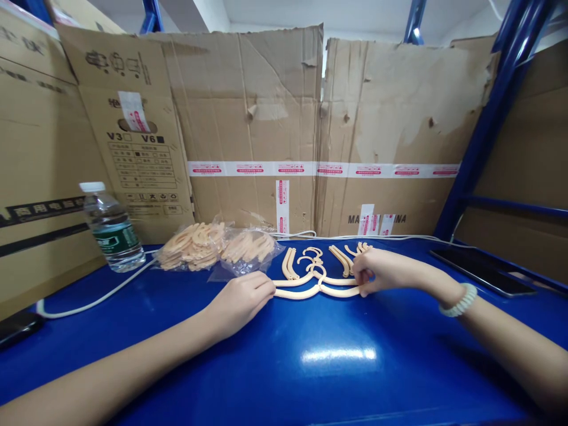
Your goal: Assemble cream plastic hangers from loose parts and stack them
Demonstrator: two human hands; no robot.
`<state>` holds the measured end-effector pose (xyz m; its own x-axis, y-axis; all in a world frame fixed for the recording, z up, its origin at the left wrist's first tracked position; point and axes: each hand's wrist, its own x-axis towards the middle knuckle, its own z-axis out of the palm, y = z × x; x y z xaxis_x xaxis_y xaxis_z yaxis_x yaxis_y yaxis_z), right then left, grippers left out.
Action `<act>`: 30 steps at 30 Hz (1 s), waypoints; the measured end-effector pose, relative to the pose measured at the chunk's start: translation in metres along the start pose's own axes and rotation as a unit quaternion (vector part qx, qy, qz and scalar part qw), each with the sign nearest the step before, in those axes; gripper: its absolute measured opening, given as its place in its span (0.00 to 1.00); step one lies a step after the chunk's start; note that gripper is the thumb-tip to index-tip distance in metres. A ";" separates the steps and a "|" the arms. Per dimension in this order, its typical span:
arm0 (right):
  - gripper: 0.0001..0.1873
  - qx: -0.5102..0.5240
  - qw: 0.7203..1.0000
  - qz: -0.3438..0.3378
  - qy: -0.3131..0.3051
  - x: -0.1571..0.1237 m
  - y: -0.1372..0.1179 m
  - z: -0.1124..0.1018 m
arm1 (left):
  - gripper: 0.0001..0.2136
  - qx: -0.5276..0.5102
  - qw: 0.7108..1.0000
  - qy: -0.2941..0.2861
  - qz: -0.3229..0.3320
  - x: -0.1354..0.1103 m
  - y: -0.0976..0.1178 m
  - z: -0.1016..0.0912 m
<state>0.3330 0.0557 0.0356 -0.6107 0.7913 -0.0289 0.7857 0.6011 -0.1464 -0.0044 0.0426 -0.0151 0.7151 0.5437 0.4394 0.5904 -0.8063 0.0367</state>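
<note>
A shape of slim, curved, beige pieces (298,293) lies on the blue table, its halves meeting in a small loop at the middle. My left hand (247,300) has its fingers pressed together around the left ends of the long pieces. At the opposite side, my right hand (387,271) is closed on the right ends, its thumb and fingers hiding the tips. Just behind the shape are a pair of curved strips (289,264), small hooked pieces (313,255) and a straighter bundle of strips (341,260). More small pieces (355,248) lie partly behind my right hand.
Clear plastic bags of beige pieces (191,246) (248,251) sit at the back left, near a water bottle (113,231). A white cable (102,303) curves across the left. A dark phone (483,273) lies right; cardboard walls (248,130) and blue posts (483,118) bound the table.
</note>
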 end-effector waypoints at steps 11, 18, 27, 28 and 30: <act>0.14 -0.035 0.999 0.038 -0.007 0.002 -0.015 -0.002 | 0.11 -0.055 0.998 0.000 -0.018 -0.002 -0.002 0.008; 0.13 -0.061 0.995 0.072 0.017 0.008 -0.016 0.004 | 0.10 0.036 0.999 -0.007 -0.010 -0.002 -0.007 0.010; 0.12 -0.077 0.993 0.082 0.043 0.011 -0.018 0.006 | 0.09 0.098 0.995 0.000 0.008 -0.002 -0.010 0.012; 0.12 -0.067 0.994 0.069 0.057 0.007 -0.021 0.004 | 0.09 0.099 0.995 0.011 0.015 -0.003 -0.009 0.012; 0.13 -0.017 0.996 0.018 0.080 -0.009 -0.030 -0.003 | 0.10 0.097 0.994 0.043 0.032 -0.003 -0.007 0.012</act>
<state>0.3153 0.0306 0.0429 -0.5607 0.8185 0.1253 0.8112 0.5733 -0.1150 -0.0066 0.0497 -0.0281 0.7241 0.4642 0.5100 0.6119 -0.7736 -0.1647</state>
